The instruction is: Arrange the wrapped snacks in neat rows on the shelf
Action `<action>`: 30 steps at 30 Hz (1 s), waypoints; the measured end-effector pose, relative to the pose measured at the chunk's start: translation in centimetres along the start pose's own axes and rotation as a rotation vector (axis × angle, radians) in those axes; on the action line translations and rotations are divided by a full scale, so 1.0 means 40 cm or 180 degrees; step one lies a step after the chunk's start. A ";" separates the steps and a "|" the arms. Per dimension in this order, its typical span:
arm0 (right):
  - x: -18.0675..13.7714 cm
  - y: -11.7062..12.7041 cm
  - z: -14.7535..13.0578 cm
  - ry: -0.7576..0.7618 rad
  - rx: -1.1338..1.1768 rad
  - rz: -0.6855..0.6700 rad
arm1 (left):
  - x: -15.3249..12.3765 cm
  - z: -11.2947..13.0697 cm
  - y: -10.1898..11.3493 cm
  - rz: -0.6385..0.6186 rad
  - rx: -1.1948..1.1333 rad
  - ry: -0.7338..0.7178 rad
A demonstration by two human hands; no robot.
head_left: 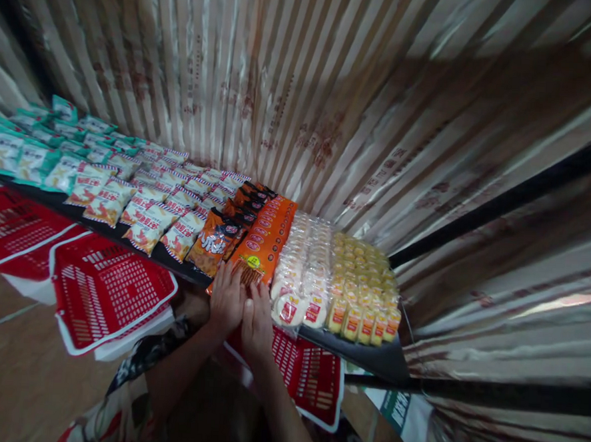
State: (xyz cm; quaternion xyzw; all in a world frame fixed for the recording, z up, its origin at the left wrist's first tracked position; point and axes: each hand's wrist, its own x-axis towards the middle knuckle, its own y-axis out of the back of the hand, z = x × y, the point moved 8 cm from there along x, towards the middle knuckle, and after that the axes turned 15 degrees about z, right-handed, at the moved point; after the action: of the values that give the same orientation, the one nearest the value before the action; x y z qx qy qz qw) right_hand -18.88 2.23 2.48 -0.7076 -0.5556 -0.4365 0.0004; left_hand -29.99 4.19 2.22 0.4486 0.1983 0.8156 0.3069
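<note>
Both hands rest side by side at the front end of a long orange snack packet (264, 239) on the dark shelf. My left hand (227, 302) lies with its fingers stretched over the packet's near left corner. Beside it, my right hand (258, 322) touches the near right part, fingers also extended. Just left of the hands is a black-and-orange snack bag (215, 241), with similar bags stacked behind. To the right stand rows of round white wrapped snacks (290, 307). The undersides of my fingertips are hidden.
Small white snack bags (147, 228) and green-edged bags (31, 158) fill the shelf's left side. Yellow wrapped snacks (352, 318) sit at its right end. Red baskets (106, 289) are below. Striped plastic-covered sheeting (284, 80) hangs behind; a black bar (507, 194) slants at right.
</note>
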 end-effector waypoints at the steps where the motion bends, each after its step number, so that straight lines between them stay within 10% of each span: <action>1: -0.013 -0.004 0.006 0.0013 -0.0047 0.0032 | -0.002 -0.006 0.008 0.0030 0.0007 -0.0009; 23: -0.026 0.015 -0.027 -0.0549 -0.0396 -0.0242 | -0.070 0.019 0.018 -0.0506 -0.0501 -0.0850; 30: 0.023 0.102 -0.022 -0.0252 -0.1107 0.0510 | -0.007 0.071 0.133 -0.0044 -0.0523 -0.1170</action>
State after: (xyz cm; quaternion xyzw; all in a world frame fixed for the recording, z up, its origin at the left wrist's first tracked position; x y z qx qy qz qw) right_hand -16.23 0.96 5.58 -0.7556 -0.4134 -0.4964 -0.1089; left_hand -29.18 0.25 6.70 0.5621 0.0748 0.7313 0.3791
